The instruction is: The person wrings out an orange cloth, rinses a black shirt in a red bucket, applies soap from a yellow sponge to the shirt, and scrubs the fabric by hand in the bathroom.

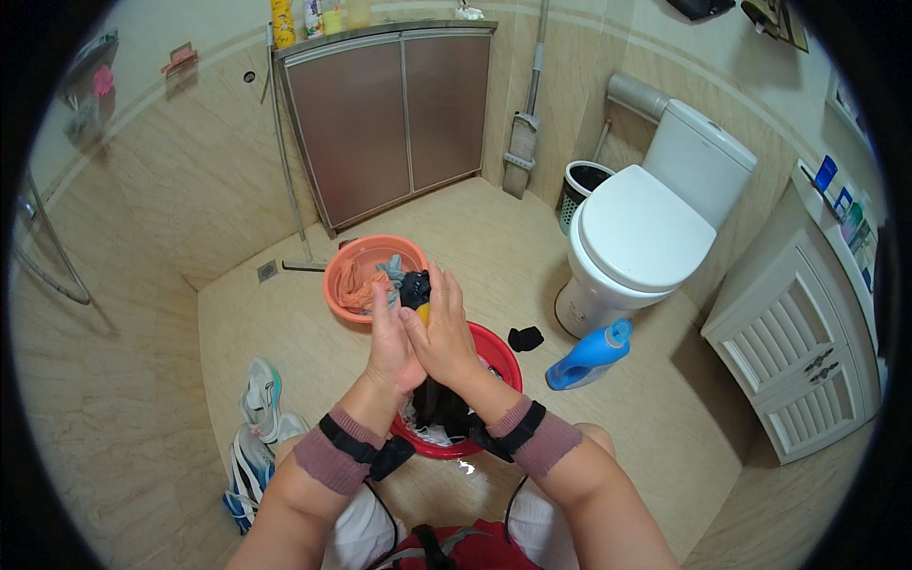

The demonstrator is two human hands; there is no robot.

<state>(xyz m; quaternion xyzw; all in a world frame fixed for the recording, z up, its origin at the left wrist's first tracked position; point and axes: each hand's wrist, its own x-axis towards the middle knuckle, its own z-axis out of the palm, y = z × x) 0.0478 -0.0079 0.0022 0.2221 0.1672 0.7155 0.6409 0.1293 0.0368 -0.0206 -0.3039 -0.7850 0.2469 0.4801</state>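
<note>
My left hand (394,345) and my right hand (447,335) touch in front of me, fingers extended, the right thumb lying across the left palm. No item is plainly held in either. Something yellow (424,313) shows behind the right thumb; its kind is unclear. Beyond the hands, an orange basin (335,296) holds orange cloth (360,288), grey-blue cloth (390,268) and a black item (415,288). Beneath my wrists, a red basin (507,356) contains dark clothing (436,410) and white fabric (433,433), partly hidden by my arms.
A blue detergent bottle (586,358) and black cloth (526,339) are on the floor to the right, near the toilet (645,228). Shoes (260,420) lie at left. A floor squeegee (303,266) leans by the cabinet (349,121); a bin (574,196) stands behind the toilet.
</note>
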